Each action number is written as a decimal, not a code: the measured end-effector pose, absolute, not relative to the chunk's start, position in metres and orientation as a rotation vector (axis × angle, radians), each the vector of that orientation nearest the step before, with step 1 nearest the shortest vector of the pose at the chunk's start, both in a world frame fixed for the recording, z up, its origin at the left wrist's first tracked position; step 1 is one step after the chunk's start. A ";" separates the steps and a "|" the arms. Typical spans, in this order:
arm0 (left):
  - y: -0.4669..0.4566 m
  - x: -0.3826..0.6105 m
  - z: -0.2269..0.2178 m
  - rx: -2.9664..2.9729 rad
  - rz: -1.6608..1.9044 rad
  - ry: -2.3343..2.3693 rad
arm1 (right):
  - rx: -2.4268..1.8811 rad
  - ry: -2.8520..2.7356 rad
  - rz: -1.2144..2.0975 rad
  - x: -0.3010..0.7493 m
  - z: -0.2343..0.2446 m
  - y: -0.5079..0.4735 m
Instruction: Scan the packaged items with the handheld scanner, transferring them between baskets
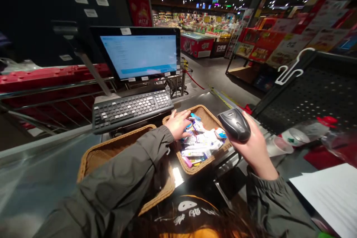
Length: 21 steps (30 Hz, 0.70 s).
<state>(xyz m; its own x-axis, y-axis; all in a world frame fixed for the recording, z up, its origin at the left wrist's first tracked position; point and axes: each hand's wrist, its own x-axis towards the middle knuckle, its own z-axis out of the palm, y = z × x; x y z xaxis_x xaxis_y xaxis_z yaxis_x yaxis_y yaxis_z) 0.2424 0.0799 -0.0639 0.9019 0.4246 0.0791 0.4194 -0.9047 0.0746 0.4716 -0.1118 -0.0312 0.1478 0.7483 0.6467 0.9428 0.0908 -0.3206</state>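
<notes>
My right hand (252, 147) is closed around a black handheld barcode scanner (234, 124), held over the right edge of a wicker basket (205, 112). That basket is filled with several small packaged items (199, 143). My left hand (178, 123) reaches into the basket's far left side, fingers curled down onto the packets; whether it grips one is unclear. A second, larger wicker basket (111, 152) sits to the left under my left forearm, its contents hidden by my sleeve.
A black keyboard (131, 109) and a lit checkout monitor (139, 54) stand beyond the baskets. A black perforated panel (315, 93) with a white hook rises on the right. White paper (331, 193) lies at the near right. Store shelves fill the background.
</notes>
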 end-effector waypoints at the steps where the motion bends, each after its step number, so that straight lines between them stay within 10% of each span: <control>1: 0.086 0.258 -0.070 3.011 0.122 0.688 | -1.703 -1.634 -0.312 0.476 -0.033 -0.112; 21: 0.147 0.334 -0.165 3.158 -0.018 0.340 | -1.623 -1.671 -0.010 0.510 -0.050 -0.080</control>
